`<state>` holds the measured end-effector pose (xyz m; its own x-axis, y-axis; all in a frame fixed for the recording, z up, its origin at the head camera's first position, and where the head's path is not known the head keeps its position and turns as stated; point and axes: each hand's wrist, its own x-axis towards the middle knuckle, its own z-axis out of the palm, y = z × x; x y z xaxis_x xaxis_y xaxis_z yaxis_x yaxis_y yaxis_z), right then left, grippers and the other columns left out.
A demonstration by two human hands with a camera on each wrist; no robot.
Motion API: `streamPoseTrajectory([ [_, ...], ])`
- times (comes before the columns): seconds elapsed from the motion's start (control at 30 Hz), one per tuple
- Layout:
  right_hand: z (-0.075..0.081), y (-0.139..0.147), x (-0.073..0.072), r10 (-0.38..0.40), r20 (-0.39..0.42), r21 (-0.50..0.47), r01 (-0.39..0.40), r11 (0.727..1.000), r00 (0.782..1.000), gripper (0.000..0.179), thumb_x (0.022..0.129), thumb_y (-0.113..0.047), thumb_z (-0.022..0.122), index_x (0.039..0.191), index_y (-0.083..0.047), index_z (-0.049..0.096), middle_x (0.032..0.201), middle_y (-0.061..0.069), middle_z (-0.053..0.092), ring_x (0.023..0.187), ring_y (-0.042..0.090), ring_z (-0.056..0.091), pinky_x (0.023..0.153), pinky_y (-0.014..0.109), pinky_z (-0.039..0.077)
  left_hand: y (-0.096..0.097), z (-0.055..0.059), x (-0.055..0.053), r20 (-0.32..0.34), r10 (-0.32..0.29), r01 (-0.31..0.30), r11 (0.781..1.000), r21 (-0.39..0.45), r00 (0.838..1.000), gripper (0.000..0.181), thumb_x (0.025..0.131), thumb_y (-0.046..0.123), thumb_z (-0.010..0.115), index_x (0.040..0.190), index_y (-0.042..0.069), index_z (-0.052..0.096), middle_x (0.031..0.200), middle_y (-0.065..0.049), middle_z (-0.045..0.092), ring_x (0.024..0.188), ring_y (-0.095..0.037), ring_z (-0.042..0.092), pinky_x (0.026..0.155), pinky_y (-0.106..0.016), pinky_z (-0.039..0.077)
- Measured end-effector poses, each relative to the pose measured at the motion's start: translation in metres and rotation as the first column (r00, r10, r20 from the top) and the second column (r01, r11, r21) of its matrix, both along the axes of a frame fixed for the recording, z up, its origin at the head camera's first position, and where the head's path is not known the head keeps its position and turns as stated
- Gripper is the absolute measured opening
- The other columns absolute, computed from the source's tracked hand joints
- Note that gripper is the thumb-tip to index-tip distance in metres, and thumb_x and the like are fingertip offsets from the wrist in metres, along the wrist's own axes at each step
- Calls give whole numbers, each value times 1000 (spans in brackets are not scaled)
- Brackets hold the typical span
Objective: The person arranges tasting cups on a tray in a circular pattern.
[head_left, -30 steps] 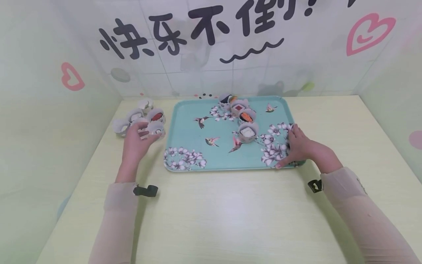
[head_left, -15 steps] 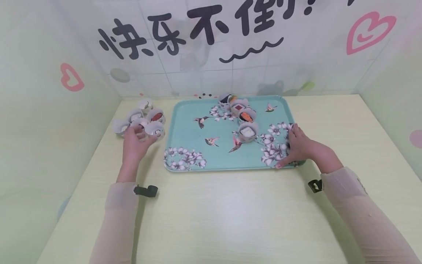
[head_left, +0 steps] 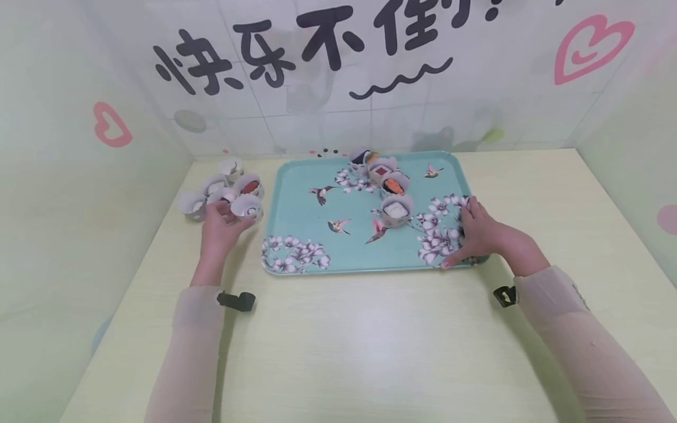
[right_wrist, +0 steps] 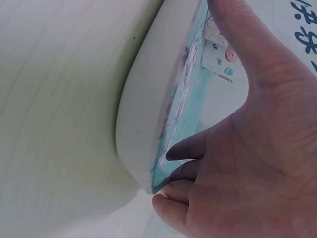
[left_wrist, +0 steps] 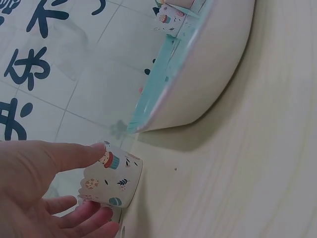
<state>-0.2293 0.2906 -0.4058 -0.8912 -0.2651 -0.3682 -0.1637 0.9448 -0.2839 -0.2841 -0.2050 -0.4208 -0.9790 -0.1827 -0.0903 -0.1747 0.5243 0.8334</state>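
Note:
At the left, my left hand (head_left: pixel 218 234) pinches a patterned white paper baking cup (head_left: pixel 247 207) between its thumb and fingers. Cupcake prints show on that cup's side in the left wrist view, where the thumb (left_wrist: pixel 81 154) lies along its rim. Inside it is a white piece with a small dark swirl. More paper cups crowd around it, one holding a red piece (head_left: pixel 250 187). My right hand (head_left: pixel 480 234) rests with spread fingers on the right edge of a turquoise tray (head_left: pixel 301 217) printed with birds and blossoms.
On the tray, several paper cups form a slanting row, among them one with an orange piece (head_left: pixel 394 186) and one with a white piece (head_left: pixel 395 210). The tray sits on a pale wooden table (head_left: pixel 338 341). Printed walls (head_left: pixel 317 129) close in the back and sides.
The left hand has shifted slightly, and its fingers have closed in around the paper cup. My right hand stays on the tray's edge. The head view has tilted a little.

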Motion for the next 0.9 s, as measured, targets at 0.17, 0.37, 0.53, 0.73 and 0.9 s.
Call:
streamPoseTrajectory([
  [0.17, 1, -1, 0, -14, 12, -12, 14, 1000, 1000, 145, 55, -65, 79, 139, 22, 0, 143, 44, -14, 134, 57, -4, 108, 62, 15, 2, -1, -4, 12, 0, 0, 1000, 12, 1000, 80, 84, 19, 70, 141, -1, 18, 143, -24, 35, 130, -34, 42, 104, -42, 41],
  [0.37, 2, -1, 1, -13, 9, -15, 13, 1000, 1000, 143, 56, -64, 79, 139, 22, 0, 143, 44, -14, 134, 57, -4, 109, 61, 14, 2, -3, -10, 11, -6, 6, 1000, -16, 1000, 76, 84, 13, 69, 140, -3, 19, 140, -26, 38, 129, -35, 42, 104, -42, 40],
  [0.53, 3, -1, 2, -11, 5, -19, 11, 1000, 1000, 142, 56, -63, 80, 139, 23, 1, 143, 44, -13, 134, 57, -4, 110, 61, 13, 3, -5, -15, 3, -10, 10, 999, -53, 1000, 74, 84, 14, 70, 138, -4, 22, 137, -28, 42, 125, -36, 46, 102, -43, 41],
  [0.73, 1, -1, 1, -24, 22, -23, 25, 999, 999, 143, 55, -64, 80, 139, 22, 3, 144, 43, -14, 135, 55, -6, 110, 62, 12, 4, -3, -14, 16, -21, 22, 996, -84, 1000, 70, 88, 23, 66, 139, -2, 25, 136, -26, 43, 122, -35, 47, 100, -43, 42],
  [0.9, 1, 0, 0, -38, 34, -23, 39, 999, 999, 143, 55, -66, 79, 140, 20, 2, 144, 42, -16, 136, 54, -8, 110, 61, 11, 4, 1, -13, 23, -35, 37, 995, -95, 999, 70, 88, 24, 65, 139, -1, 26, 136, -26, 43, 121, -36, 47, 100, -44, 42],
])
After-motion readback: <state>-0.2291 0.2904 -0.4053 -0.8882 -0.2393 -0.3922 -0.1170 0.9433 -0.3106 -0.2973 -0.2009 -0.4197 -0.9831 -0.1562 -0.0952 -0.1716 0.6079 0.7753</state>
